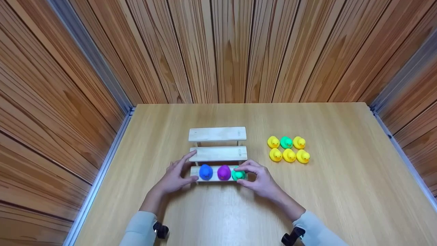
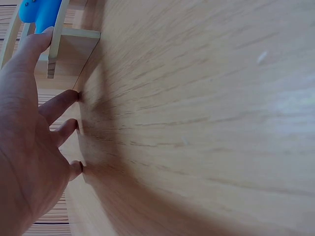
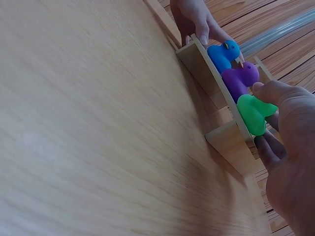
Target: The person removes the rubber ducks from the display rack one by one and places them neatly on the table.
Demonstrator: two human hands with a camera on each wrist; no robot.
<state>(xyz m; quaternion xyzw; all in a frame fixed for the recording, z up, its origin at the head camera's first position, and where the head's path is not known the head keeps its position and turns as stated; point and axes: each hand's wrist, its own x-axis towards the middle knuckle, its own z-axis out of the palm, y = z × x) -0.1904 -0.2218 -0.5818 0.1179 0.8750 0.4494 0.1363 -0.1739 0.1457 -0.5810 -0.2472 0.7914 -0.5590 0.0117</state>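
Note:
On the lowest step of a small wooden stand (image 1: 218, 153) sit a blue toy duck (image 1: 206, 172), a purple toy duck (image 1: 224, 173) and a green toy duck (image 1: 238, 174), side by side. My right hand (image 1: 257, 178) holds the green duck between thumb and fingers at the step's right end. In the right wrist view the thumb lies across the green duck (image 3: 253, 114), partly hiding its head. At the stand's left end my left hand (image 1: 174, 177) is spread, thumb against the lowest step beside the blue duck (image 2: 45, 14), other fingertips down on the table.
Right of the stand, several yellow toy ducks (image 1: 289, 155) and another green duck (image 1: 286, 142) stand in two rows. The upper step (image 1: 217, 134) and middle step (image 1: 218, 153) carry no ducks. Wood-panelled walls (image 1: 232, 51) border the table (image 1: 334, 191) at the back and sides.

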